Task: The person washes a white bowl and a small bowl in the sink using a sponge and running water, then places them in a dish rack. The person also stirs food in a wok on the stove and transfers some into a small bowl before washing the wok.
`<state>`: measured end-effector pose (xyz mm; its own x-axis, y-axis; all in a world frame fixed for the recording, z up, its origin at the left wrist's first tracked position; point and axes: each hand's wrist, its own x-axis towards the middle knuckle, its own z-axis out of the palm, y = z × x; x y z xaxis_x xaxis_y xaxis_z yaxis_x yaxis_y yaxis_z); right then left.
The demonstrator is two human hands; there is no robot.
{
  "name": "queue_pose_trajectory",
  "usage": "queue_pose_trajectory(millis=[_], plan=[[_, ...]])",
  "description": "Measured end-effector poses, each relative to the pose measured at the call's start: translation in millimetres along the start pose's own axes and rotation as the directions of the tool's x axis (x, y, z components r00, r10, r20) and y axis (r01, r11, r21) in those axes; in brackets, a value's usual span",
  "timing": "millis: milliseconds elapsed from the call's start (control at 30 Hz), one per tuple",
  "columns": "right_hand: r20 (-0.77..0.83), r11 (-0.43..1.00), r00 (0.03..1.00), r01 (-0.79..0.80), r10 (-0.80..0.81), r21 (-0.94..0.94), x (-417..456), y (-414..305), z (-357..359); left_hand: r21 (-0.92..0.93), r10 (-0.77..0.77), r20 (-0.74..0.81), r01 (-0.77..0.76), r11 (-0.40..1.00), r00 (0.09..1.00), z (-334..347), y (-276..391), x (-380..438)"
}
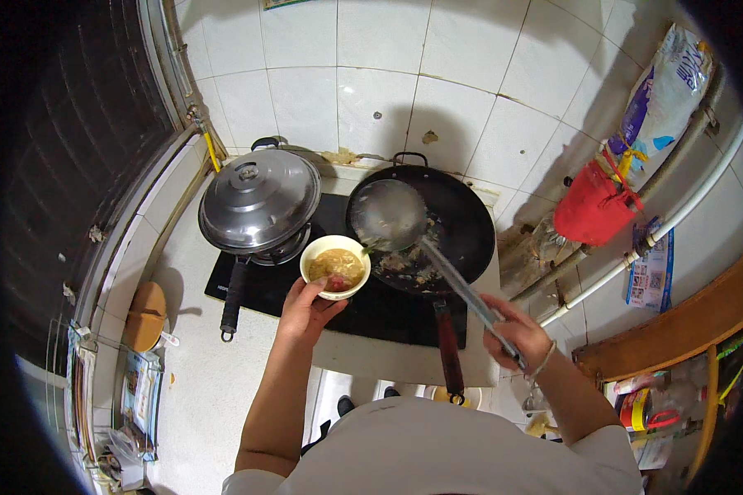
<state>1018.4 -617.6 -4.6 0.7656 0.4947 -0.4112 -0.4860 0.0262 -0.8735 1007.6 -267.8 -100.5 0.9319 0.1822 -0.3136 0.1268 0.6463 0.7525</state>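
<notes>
My left hand [309, 309] holds a small pale bowl [306, 263] by its near side, thumb at the rim. Inside is a yellowish, soupy food [334, 267] with a reddish bit near the thumb. My right hand [517, 334] grips the handle of a long-handled metal ladle [390, 213]. The ladle's round head hangs over the left part of a black wok [464, 216], close to the bowl's right rim. Bits of cooked food [408, 266] lie in the wok below it. A dark red handle [449, 352] on the wok points towards me.
A second pan under a domed metal lid [260, 198] stands on the left burner of the black cooktop [371, 322], its black handle [234, 297] jutting towards me. White pipes [675, 229] and a red bag [594, 204] are on the right. A wire rack [80, 383] stands at left.
</notes>
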Motion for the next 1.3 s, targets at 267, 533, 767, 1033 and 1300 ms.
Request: queue_pose_trajectory(millis=[267,533,767,1033,1300], plan=[[-0.346,0.867,0.924,-0.036,-0.16,-0.497,66.2,33.4,-73.7,-0.001,-0.01,-0.001,0.01,1.0,1.0,-7.3,-4.1,-1.7],[-0.315,0.825,0.947,-0.126,-0.065,-0.55,57.6,46.6,-35.8,-0.022,0.035,-0.043,-0.036,0.999,0.998,-23.1,-4.5,-3.9],[-0.025,0.968,0.969,-0.243,0.245,0.069,46.9,36.4,-4.6,-0.045,0.029,-0.054,-0.031,0.999,0.998,-27.1,-1.1,-9.3],[0.23,0.791,0.947,-0.314,0.224,0.525,32.6,25.9,-8.6,-0.03,0.04,-0.069,-0.042,0.999,0.997,-23.9,1.7,-13.1],[0.178,0.99,0.981,0.101,-0.082,-0.097,-3.7,-3.4,19.2,0.013,0.034,-0.039,-0.034,0.999,0.999,-13.0,-1.8,-9.3]])
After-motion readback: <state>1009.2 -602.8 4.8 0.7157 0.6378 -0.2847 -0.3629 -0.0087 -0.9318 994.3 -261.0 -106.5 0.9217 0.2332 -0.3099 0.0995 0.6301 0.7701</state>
